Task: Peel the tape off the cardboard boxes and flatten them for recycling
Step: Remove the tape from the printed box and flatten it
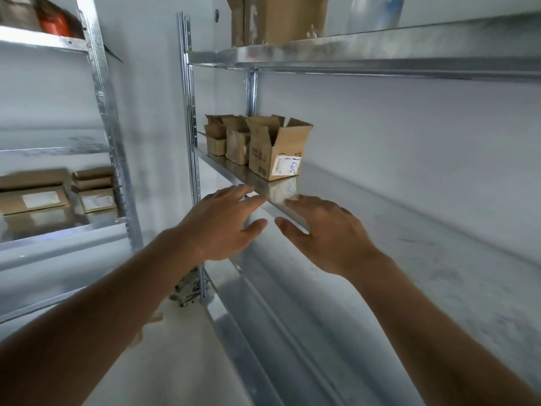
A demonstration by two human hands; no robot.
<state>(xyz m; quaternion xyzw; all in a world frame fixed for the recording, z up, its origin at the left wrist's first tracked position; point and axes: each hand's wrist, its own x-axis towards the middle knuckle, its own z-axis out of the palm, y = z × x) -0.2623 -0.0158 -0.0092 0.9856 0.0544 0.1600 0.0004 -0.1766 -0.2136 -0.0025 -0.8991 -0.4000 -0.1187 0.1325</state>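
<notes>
Three small open cardboard boxes stand in a row at the far left end of a metal shelf [380, 218]. The nearest box [273, 148] has raised flaps and a white shipping label on its side. Behind it stand a second box [237, 143] and a third box [216, 139]. My left hand [222, 221] and my right hand [325, 230] reach forward side by side, palms down, fingers straight, short of the nearest box. Both hands hold nothing.
A taller cardboard box [281, 19] stands on the shelf above. A second metal rack [102, 92] on the left carries flattened cardboard pieces [35, 197] with labels. An upright post [190, 136] stands left of the boxes. The wall lies close behind.
</notes>
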